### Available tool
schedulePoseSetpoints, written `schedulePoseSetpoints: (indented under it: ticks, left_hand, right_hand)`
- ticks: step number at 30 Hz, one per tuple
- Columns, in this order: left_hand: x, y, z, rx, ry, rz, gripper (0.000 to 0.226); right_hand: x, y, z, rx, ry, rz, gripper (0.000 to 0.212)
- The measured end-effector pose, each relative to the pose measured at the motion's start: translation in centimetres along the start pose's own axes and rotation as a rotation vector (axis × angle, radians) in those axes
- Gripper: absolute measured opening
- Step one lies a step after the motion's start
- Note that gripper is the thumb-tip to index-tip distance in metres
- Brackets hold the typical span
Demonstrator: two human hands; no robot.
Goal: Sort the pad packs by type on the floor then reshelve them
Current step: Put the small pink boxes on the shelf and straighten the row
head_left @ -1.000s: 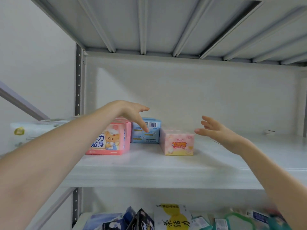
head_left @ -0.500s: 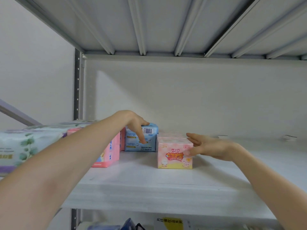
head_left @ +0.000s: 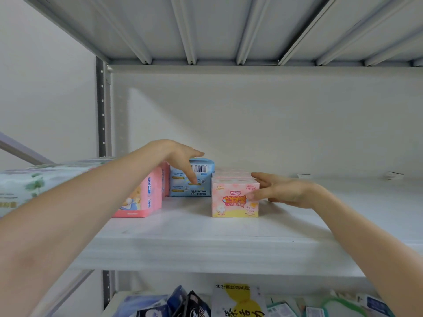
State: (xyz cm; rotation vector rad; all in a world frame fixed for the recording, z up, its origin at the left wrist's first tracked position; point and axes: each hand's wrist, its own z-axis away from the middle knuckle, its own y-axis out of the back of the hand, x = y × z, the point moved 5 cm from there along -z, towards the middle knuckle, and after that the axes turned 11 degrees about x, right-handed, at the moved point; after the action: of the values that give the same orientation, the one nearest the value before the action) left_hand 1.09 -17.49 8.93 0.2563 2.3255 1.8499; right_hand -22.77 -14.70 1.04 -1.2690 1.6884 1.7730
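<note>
Since a second ago my right hand [head_left: 281, 191] has come across to the pink-and-yellow pack [head_left: 235, 197], and my left hand [head_left: 180, 161] has dropped a fingertip onto the blue pack [head_left: 190, 179]. All of it sits on a white shelf [head_left: 206, 243] with a grey post [head_left: 101, 110] at its left rear corner. A big flowered bundle [head_left: 34, 181] lies at the far left, partly behind my left forearm, which also crosses in front of the pink pack [head_left: 139, 197]. The blue one stands just behind and right of that pink pack. The pink-and-yellow pack stands apart to the right, nearer the front edge, with more like it lined up behind. Below, the lower shelf [head_left: 119, 300] holds dark packs and a yellow-and-white pack [head_left: 238, 303]. The blue pack shows a barcode and its print is upside down. The pink-and-yellow one reads "100%" under red characters, and the pink pack has blue characters down its side. My left hand is spread, one finger pressing the blue pack's face. My right hand is released, thumb resting on the pink-and-yellow pack's front, near-straight fingers along its right side.
</note>
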Motion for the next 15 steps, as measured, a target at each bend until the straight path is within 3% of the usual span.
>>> schedulePoseSetpoints:
  ticks: [2,4,6,11,13,15]
  left_hand:
    - [0.2,0.9,1.5,-0.008,-0.012,0.039,0.110]
    - [0.2,1.3,3.1,-0.041,-0.018,0.112,0.116]
    - [0.1,1.1,4.4,-0.085,-0.015,0.253,0.126]
    - [1.3,-2.2,6.6,-0.195,-0.006,0.574,0.141]
    - [2.1,-3.9,6.6,-0.226,-0.010,0.655,0.137]
    - [2.6,-5.3,6.1,-0.227,-0.037,0.658,0.119]
  right_hand:
    - [-0.1,0.0,0.4,0.018,0.002,-0.016,0.076]
    - [-0.2,0.1,0.8,0.051,0.001,-0.038,0.110]
    - [-0.4,0.1,1.0,0.076,0.011,-0.064,0.123]
    - [-0.9,0.0,1.5,0.111,0.029,-0.084,0.118]
    - [-1.0,-0.3,1.5,0.111,0.034,-0.074,0.115]
    - [-0.8,-0.4,1.4,0.087,0.033,-0.054,0.090]
